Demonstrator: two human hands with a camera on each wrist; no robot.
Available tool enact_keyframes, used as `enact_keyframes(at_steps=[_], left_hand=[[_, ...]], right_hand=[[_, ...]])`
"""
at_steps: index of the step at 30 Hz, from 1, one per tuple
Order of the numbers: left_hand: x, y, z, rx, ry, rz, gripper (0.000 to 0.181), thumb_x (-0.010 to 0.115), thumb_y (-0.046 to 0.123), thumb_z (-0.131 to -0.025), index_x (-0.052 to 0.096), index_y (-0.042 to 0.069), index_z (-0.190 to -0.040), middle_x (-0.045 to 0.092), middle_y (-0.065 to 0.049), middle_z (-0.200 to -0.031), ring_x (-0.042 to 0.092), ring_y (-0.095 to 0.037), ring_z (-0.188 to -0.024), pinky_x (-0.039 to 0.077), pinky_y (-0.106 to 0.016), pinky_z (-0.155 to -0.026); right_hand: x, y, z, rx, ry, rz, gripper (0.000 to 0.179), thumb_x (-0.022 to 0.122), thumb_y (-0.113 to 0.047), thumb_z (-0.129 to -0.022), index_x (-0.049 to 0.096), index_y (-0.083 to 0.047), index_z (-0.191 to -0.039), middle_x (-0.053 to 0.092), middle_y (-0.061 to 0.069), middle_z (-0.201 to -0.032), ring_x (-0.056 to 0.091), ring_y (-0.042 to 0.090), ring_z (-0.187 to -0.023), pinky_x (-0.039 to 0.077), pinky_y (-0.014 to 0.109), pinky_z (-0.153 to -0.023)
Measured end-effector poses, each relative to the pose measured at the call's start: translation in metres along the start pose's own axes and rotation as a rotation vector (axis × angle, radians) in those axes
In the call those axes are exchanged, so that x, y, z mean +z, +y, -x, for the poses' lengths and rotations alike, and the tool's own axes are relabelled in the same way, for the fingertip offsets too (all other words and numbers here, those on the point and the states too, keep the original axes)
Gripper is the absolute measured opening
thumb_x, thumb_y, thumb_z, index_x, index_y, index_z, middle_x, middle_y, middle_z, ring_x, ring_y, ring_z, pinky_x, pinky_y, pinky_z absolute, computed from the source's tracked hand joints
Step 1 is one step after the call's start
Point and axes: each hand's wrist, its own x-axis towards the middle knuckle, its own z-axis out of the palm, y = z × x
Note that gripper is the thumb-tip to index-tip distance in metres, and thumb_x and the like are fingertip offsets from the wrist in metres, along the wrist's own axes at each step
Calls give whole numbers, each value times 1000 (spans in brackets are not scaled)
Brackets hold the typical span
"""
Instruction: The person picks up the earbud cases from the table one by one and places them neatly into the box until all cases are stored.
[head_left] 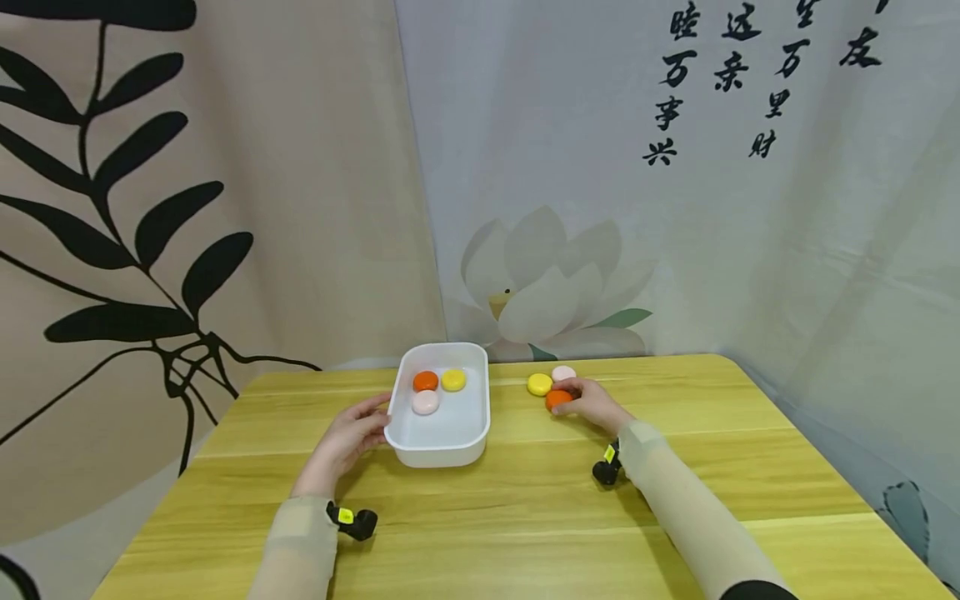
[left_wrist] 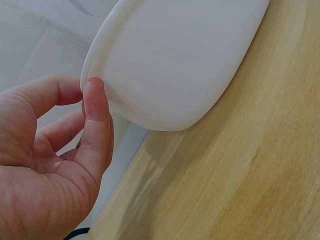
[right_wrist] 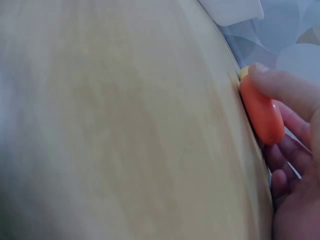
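A white rectangular tray [head_left: 441,457] stands left of the table's middle, toward the back. Inside it lie an orange disc [head_left: 425,381], a yellow disc [head_left: 453,380] and a pale pink disc [head_left: 425,402], all smooth and rounded. My left hand [head_left: 351,439] pinches the tray's left rim, thumb and fingertips meeting at the edge in the left wrist view. To the right of the tray, my right hand [head_left: 595,406] holds another orange disc [right_wrist: 262,112] between thumb and fingers, at the tabletop. Right beside that disc are a second yellow disc [head_left: 539,384] and a second pink disc [head_left: 563,372], partly hidden.
The wooden table [head_left: 480,533] carries all of this, its far edge just behind the discs. Behind it hangs a curtain [head_left: 337,208] printed with leaves, a lotus and dark characters. Each wrist wears a small black camera [head_left: 363,524].
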Motion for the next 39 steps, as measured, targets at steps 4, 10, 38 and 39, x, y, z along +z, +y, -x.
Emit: enact_keyframes(at_steps=[4,10,38,39], left_hand=[[2,-1,0,-6,6,-7,53,58,3,-95,41,-1,-145,54,-23,-115,59,-21,-82,55,-25,-72],[5,-3,1,-19,11,-14,52,56,2,-95,41,-1,-145,53,-24,-114,59,-20,-80,55,-25,-71],[3,1,0,-6,6,15,53,56,1,-95,39,-2,-145,54,-23,-113,59,-16,-78,55,-23,-71],[3,1,0,-9,4,14,53,56,1,-95,39,-1,-146,54,-22,-113,59,-16,-78,55,-23,-71]], right_hand=[[0,5,0,10,14,25,53,80,-15,-80,60,0,-127,60,15,-121,53,27,-106,41,39,-95],[-1,13,1,34,27,13,54,82,-18,-78,62,-4,-127,60,12,-122,52,25,-106,41,38,-95],[-15,1,-8,33,28,-42,53,77,-18,-83,59,-2,-131,57,14,-130,54,24,-103,45,30,-85],[-16,0,-8,35,24,-34,53,77,-19,-84,59,-3,-131,56,14,-131,54,24,-102,46,29,-83]])
